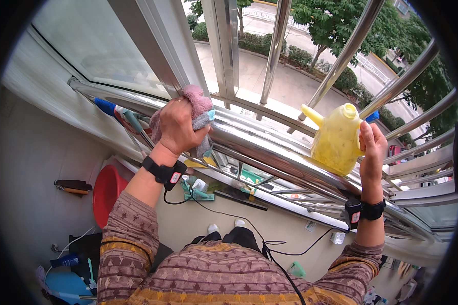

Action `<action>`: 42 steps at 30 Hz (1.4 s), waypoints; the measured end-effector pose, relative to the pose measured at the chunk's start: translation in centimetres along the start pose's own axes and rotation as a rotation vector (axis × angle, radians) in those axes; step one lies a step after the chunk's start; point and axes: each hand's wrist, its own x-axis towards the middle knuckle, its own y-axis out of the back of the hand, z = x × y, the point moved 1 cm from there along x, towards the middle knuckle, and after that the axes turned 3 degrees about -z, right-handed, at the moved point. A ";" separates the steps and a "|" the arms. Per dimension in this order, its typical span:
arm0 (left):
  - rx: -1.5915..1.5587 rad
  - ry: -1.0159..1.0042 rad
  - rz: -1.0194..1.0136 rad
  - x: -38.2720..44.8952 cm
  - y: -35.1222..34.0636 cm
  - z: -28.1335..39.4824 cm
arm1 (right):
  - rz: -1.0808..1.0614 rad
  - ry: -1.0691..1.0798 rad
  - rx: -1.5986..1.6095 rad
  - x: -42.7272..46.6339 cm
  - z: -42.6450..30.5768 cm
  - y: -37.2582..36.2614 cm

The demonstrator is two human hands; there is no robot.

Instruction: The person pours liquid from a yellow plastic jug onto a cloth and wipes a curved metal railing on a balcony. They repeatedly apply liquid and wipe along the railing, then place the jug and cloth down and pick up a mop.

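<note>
My left hand (180,124) grips a bunched pink and grey cloth (198,103) against the window frame (168,61), at its foot by the metal rail. On the right, my right hand (372,146) is closed around the handle of a translucent yellow plastic watering can (336,141). Its spout points left toward the outer bars, and its base is at the polished metal rail (267,146); whether it rests there I cannot tell. The can's top opening faces up.
Metal security bars (276,49) stand beyond the sill. A red basin (108,194) is at the left wall, near mop handles. Bottles and a green-handled tool (200,192) lie on the floor below the rail. Black cables hang between my wrists. A blue basin (66,284) sits lower left.
</note>
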 end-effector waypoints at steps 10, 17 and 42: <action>0.023 0.000 0.043 -1.0 -0.3 -0.6 | -0.076 -0.048 -0.179 0.4 0.3 -0.9; 0.025 0.000 0.022 -1.0 -0.2 -0.6 | -0.082 0.000 -0.324 0.4 -0.4 -1.0; 0.007 -0.013 0.009 -1.0 -0.2 -0.7 | -0.072 0.150 -0.678 0.3 -1.0 -1.7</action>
